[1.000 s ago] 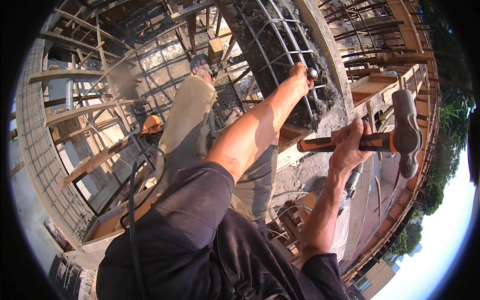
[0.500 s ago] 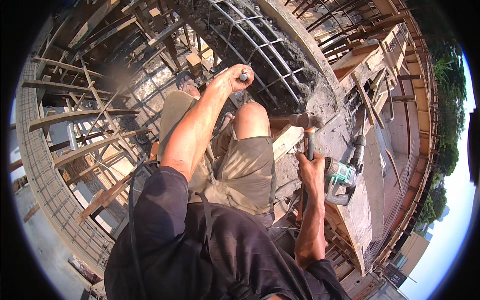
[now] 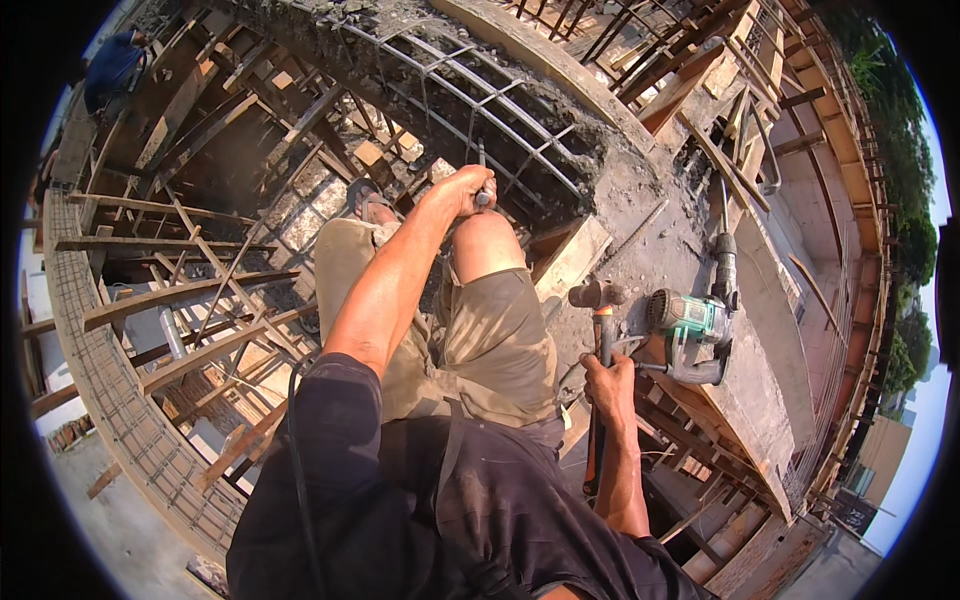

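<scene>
My left hand point(image 3: 465, 187) is closed around a metal chisel point(image 3: 482, 155), its blunt end showing at the fist above my bent knee. The shaft points away, toward the rebar cage point(image 3: 470, 85) set in a trench of broken concrete. In my right hand point(image 3: 610, 388) is the handle of a sledgehammer point(image 3: 597, 294); its dark, worn head sits above the fist, well apart from the chisel. Just right of that hand, a green and grey demolition hammer point(image 3: 692, 318) lies on the concrete, its long bit pointing away.
Below on the left are timber props and planks point(image 3: 190, 285), with a curved rebar strip point(image 3: 120, 390) beyond. A wooden block point(image 3: 578, 258) lies by my knee. Loose boards point(image 3: 735, 175) and a drop edged by formwork are at the right. Another person point(image 3: 115, 70) works at the far left.
My view has shifted, bringing the other person into sight at far left. The chisel has tilted so its shaft shows beyond my left fist. My right hand and the sledgehammer sit lower in view.
</scene>
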Motion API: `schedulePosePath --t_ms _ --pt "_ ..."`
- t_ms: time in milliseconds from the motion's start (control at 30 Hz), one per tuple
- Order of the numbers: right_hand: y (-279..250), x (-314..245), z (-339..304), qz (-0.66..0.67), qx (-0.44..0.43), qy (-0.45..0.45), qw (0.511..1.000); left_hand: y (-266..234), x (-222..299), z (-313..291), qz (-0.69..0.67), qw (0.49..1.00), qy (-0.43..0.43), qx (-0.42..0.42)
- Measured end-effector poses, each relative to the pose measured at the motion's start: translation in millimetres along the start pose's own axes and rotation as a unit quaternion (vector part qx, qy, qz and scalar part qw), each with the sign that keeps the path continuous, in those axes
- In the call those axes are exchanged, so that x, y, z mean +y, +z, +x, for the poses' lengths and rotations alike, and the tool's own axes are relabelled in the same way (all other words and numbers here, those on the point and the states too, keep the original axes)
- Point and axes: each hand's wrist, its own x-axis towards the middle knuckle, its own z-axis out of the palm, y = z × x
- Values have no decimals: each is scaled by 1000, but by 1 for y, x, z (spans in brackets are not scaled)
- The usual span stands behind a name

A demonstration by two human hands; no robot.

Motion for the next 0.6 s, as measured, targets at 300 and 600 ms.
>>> schedulePosePath --t_ms 300,600 --pt "14 24 0 -26 -21 -16 999 1 20 -44 157 986 27 54" --pt "23 42 -10 -7 -5 24 1000 14 28 -82 -289 945 -8 -153"
